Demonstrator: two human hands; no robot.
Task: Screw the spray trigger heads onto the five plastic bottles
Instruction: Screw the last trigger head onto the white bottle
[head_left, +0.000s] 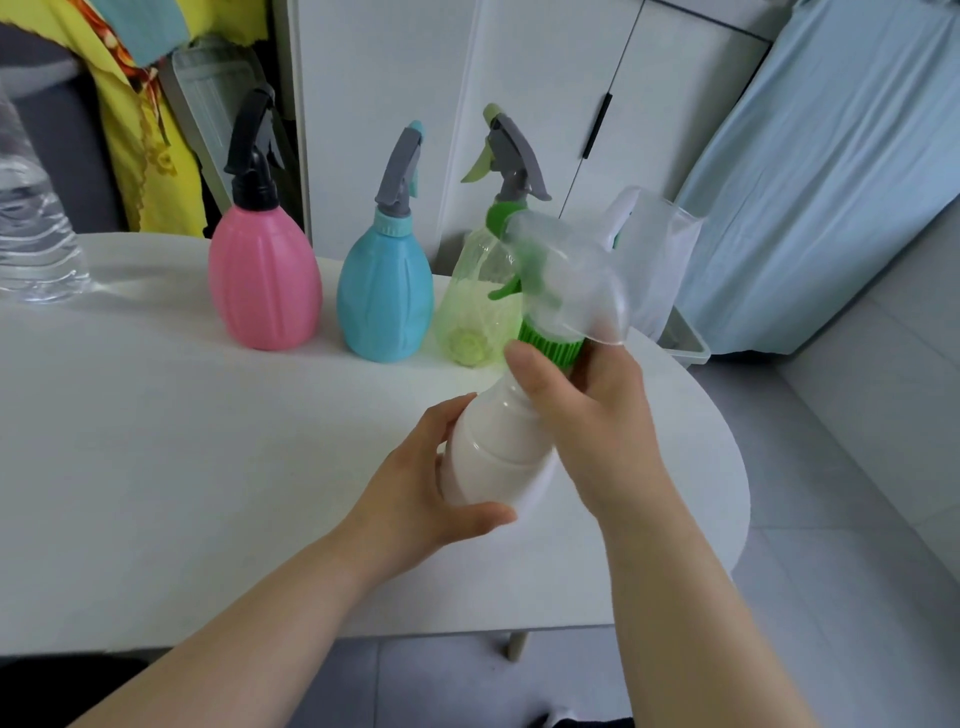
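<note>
Both forearms reach in from the bottom edge, over the white rounded worktop (156, 467). Left hand (415, 499) is wrapped around the lower body of a white plastic bottle (498, 447), thumb in front, fingers behind, holding it tilted up and to the right above the worktop. Right hand (592, 415) is closed around the bottle's neck, thumb pressed at the ribbed green collar (550, 343) of a translucent spray trigger head (566, 275) with a green trigger lever; head sits on the bottle mouth, blurred, so how far it is threaded I cannot tell. Farther back three bottles stand upright in a row near the worktop's far edge, each with a head on: pink bottle (265, 280) with black trigger head (252, 150) on the left, blue bottle (384, 296) with grey trigger head (400, 166) in the middle, clear green bottle (475, 306) with grey and green trigger head (511, 156) on the right, partly hidden behind the held head. Clear water bottle (31, 218) at far left edge. Behind the row a white cabinet (571, 78), yellow cloth (145, 130) left, light blue curtain (831, 182) right.
</note>
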